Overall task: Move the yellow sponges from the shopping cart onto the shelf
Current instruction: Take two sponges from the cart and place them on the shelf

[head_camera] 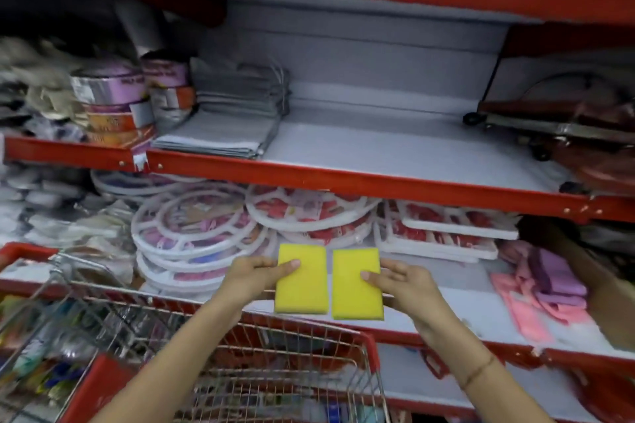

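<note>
I hold two flat yellow sponges side by side above the far end of the shopping cart (372, 350). My left hand (254, 280) grips the left sponge (301, 280) by its left edge, thumb on top. The right sponge (355, 285) is held the same way at its right edge by my right hand (400, 283). Both sponges hover in front of the lower shelf. Above them, the middle shelf (395, 151) has a bare grey stretch behind its red front lip.
Folded grey cloths (223, 127) and stacked tape rolls (113, 103) sit at the middle shelf's left, a dark wheeled item (567, 120) at its right. Round white plastic racks (202, 233) and pink cloths (543, 292) fill the lower shelf.
</note>
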The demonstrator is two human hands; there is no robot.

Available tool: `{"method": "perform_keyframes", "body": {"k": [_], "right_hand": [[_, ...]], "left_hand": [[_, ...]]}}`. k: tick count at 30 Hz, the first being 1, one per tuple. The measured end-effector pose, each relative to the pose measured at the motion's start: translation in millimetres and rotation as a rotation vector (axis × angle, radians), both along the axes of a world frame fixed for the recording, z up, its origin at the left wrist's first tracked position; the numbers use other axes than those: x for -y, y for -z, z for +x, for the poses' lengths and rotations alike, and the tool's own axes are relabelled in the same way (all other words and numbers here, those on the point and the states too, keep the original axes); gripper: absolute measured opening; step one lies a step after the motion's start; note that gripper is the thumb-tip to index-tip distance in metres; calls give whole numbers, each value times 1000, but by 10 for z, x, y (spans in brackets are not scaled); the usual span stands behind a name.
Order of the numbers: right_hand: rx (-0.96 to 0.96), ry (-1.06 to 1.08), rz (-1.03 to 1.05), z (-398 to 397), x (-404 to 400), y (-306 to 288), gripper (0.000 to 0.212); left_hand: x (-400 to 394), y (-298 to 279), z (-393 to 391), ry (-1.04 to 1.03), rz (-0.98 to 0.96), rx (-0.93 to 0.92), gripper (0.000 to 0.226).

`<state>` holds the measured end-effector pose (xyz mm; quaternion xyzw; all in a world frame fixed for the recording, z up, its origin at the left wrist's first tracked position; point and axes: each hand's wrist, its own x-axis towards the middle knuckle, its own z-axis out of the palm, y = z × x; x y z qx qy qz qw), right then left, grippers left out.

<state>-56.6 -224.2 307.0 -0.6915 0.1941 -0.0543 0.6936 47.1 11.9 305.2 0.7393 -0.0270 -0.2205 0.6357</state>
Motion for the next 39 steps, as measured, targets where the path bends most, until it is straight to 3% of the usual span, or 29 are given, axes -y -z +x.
{"method": "perform_keyframes", "body": {"k": [4,8,12,17,23,28,32,34,39], "right_hand": [[80,-7,11,165,60,-408,45],[129,-1,21,372,119,-710,47],[172,9,26,595,184,-962,47],[190,20,5,1030,344,-1258,44],[156,158,-71,1734,618,-1332,39],[55,221,-134,2074,747,-1196,49],[-2,233,-220,2168,828,-1089,56],[-9,238,-271,2179,842,-1056,57],[-35,255,-486,2141,819,-1093,43]], "left_hand": [[128,-436,195,18,-43,112,24],[230,-756,400,2,-93,170,28],[283,-996,639,14,-103,225,18],[434,-1294,1024,5,-72,256,31],[811,-1456,1540,-35,-5,323,46],[1015,-1391,1847,-45,43,271,53],[1090,-1307,1961,-91,143,278,39],[1118,-1253,1989,-79,231,290,59],[1113,-1249,1945,-101,466,355,60]]}}
